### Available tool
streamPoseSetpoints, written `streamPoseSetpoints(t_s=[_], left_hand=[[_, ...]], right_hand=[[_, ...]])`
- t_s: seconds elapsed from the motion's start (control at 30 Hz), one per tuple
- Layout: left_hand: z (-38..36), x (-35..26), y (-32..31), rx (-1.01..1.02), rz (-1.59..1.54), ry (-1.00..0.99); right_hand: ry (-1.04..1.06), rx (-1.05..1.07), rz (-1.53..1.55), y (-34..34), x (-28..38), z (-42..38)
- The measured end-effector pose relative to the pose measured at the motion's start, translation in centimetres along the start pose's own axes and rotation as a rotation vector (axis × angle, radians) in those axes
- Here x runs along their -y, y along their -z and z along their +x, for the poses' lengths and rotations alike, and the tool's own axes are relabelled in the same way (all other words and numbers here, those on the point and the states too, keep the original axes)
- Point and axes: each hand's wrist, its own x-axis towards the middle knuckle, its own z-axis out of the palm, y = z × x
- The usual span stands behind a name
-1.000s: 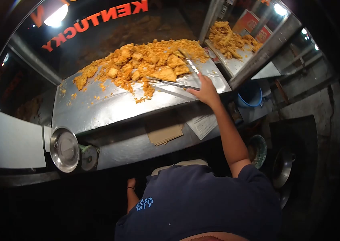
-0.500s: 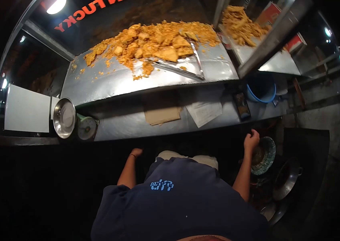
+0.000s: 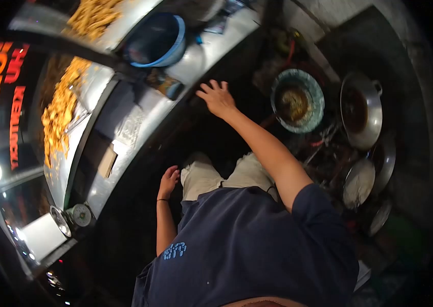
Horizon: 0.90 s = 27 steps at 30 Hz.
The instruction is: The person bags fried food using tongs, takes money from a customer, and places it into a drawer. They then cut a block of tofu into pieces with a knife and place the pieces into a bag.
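Observation:
My right hand [image 3: 217,97] reaches forward with its fingers spread and nothing in them, close to the front edge of the metal counter [image 3: 147,123]. Just beyond its fingertips, a dark flat box-like object [image 3: 166,85] lies on the counter near a blue bucket [image 3: 173,48]. My left hand [image 3: 169,179], a dark band at its wrist, hangs beside my left thigh with relaxed, slightly bent fingers and holds nothing. To the right of my right forearm stands a greenish basin [image 3: 314,105] with yellowish contents.
A wok with dark liquid [image 3: 354,111] and a round pale-topped pan [image 3: 359,184] sit at the right. Fried food [image 3: 63,107] is heaped in the glass case on the left. Folded brown paper [image 3: 107,161] and a dial scale [image 3: 81,215] are on the counter.
My view has swung to the right, so the counter now runs diagonally on the left. My right hand has moved away from the basin toward the counter edge, its fingers spreading.

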Motion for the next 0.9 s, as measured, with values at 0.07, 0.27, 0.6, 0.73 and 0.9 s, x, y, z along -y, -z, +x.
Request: streamPoseSetpoints(t_s=[0.07, 0.27, 0.6, 0.73, 0.9], left_hand=[[0.9, -4.0, -3.0, 0.094, 0.125, -0.165], [5.9, -14.0, -8.4, 0.198, 0.282, -0.24], [41.9, -17.0, -24.5, 0.265, -0.138, -0.309], [58.2, -22.2, -26.1, 0.113, -0.045, -0.267], [70.6, -24.5, -30.6, 0.073, 0.123, -0.299]], right_hand=[[0.004, 0.057, 0.064, 0.5, -0.7, 0.0], [-0.122, 0.041, 0.28, 1.7, -4.3, -5.2], [-0.891, -0.366, 0.685, 2.8, -11.3, -15.5], [-0.937, -0.118, 0.787, 4.9, -14.0, -16.1], [-0.901, -0.08, 0.953, 4.9, -16.1, -15.9]])
